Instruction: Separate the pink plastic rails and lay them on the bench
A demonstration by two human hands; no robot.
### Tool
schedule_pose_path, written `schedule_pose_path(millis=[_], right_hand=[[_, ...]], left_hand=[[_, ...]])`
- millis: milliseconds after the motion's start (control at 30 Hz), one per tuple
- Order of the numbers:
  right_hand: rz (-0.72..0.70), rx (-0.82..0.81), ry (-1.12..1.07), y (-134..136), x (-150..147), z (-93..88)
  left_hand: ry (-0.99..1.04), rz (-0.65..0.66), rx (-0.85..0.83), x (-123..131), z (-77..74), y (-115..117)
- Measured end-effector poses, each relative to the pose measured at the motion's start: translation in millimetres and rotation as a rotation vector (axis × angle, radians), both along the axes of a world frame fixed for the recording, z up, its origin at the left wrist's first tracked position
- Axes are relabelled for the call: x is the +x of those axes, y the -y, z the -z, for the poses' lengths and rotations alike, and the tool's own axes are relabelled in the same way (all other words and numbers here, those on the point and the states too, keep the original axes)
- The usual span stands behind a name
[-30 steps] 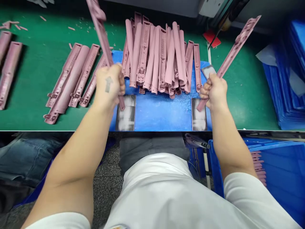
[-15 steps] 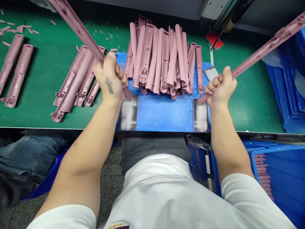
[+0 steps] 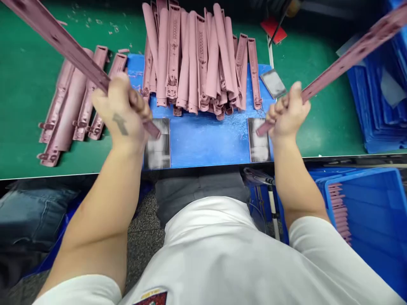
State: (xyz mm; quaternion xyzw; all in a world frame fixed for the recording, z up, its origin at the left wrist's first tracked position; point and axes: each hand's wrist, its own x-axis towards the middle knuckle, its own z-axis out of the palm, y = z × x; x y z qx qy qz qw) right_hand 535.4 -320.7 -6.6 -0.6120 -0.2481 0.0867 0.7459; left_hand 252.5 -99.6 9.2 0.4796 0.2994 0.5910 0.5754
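My left hand (image 3: 122, 111) is closed around a long pink plastic strip (image 3: 59, 40), which slants up to the upper left; its lower end is over the left dark-and-white pad (image 3: 158, 148). In my right hand (image 3: 288, 113), fingers also wrapped, is a second long pink plastic strip (image 3: 352, 55) rising to the upper right. Its short lower end sits above the right dark-and-white pad (image 3: 260, 144); whether either end touches its pad I cannot tell. Between and beyond both hands, a heap of pink plastic casings (image 3: 192, 63) lies on a blue mat (image 3: 208, 146).
Several more pink casings (image 3: 71, 114) lie on the green tabletop (image 3: 19, 127) at left. A grey block (image 3: 273, 83) and a red piece (image 3: 273, 29) are at right, near stacked blue sheets (image 3: 375, 106). Below right, a blue bin (image 3: 372, 207) holds pink parts.
The view has shifted, so the table contents appear higher and further left. Both hands, still holding their strips, have come nearer the table's front edge; the strips' lower ends are now over the pads.
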Motion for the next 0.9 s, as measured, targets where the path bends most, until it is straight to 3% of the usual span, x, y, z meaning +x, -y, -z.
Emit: schedule_pose_path(millis=[67,133,267,367,433,500,633,733,833,900], right_hand=[[0.031,0.119,0.072,-5.5,-1.4,-1.9],[-0.007,0.155,0.135,7.7,-17.9,-8.2],[-0.076,-0.062,0.017,46.8,-46.3,-19.3],[-0.087,-0.160,-0.013,29.8,-25.3,-13.3],[-0.039,-0.084,0.081,8.1,-9.9,-4.9],[0.006,0.005,0.200,3.8,-12.7,0.8],[-0.082,0.024,0.314,64.7,-60.6,-2.8],[-0.121,-0.119,0.092,92.3,-72.6,-14.5],[-0.051,-0.264,0.000,51.7,-42.2,-21.7],[0.023,-0.215,0.061,11.8,-20.2,-21.4]], left_hand=[[0.062,-0.008,0.109,2.1,2.7,0.0],[0.077,0.044,0.214,-10.8,2.3,12.2],[-0.062,0.126,0.058,-38.2,-7.8,38.0],[-0.152,0.151,-0.056,-17.7,-7.7,24.3],[-0.098,0.120,0.069,-1.7,0.0,12.3],[-0.037,0.090,0.226,-4.8,9.0,15.5],[-0.025,0.118,0.349,-64.5,15.4,63.9],[-0.093,0.174,0.221,-86.7,7.1,75.3],[-0.203,0.148,0.039,-50.7,1.7,39.3],[-0.187,0.093,0.102,-17.9,4.3,11.9]])
